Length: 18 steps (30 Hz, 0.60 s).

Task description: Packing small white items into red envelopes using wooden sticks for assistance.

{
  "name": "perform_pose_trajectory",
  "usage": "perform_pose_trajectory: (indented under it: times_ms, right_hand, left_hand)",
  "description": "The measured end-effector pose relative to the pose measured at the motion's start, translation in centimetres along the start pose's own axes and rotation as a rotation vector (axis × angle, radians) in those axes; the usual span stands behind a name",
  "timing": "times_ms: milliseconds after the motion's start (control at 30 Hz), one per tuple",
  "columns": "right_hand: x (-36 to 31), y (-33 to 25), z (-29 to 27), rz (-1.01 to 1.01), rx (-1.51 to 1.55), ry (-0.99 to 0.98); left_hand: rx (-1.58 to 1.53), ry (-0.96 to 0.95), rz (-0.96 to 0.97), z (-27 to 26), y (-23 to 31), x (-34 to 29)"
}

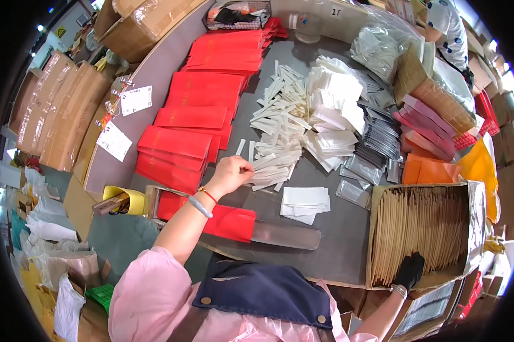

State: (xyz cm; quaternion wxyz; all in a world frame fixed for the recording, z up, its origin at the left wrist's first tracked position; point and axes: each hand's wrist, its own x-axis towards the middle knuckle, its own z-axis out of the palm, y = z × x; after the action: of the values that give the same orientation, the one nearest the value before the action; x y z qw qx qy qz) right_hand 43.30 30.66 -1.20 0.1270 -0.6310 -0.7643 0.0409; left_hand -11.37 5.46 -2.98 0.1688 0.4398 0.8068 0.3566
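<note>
At the left edge of a pile of white paper strips [277, 162], my bare left hand [232, 172] has its fingers pinched together. Whatever is between the fingertips is too small to make out. Red envelope-like sleeves [180, 142] lie in overlapping stacks left of that hand. Below its wrist, another red sleeve [231, 222] sits over a long grey flat piece [285, 235]. My right hand [409, 269], in a black glove, reaches into the near side of a cardboard box [476, 228] packed with thin tan slats [416, 228]. It touches the slats; its fingers are mostly hidden.
White cards [305, 202] lie mid-table, with folded white papers [331, 97] farther back. Small clear-and-dark packets [376, 137] stand right of them. A yellow holder [128, 200] is at the left edge. A wire basket [237, 14] and clear bottle [309, 25] stand at the back.
</note>
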Motion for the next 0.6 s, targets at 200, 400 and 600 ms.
perform_pose_trajectory:
  times_ms: [200,400,600]
  right_hand:
    - [0.7,0.3,1.3,-0.027,-0.078,0.047]
    - [1.5,-1.3,0.3,-0.033,-0.173,-0.061]
    - [1.1,1.9,2.2,-0.065,-0.192,0.158]
  left_hand:
    - [0.05,-0.052,0.213,3.6,5.3,-0.5]
    - [0.367,-0.121,0.175,7.5,7.6,-1.7]
    - [0.332,-0.126,0.221,8.0,7.8,-1.0]
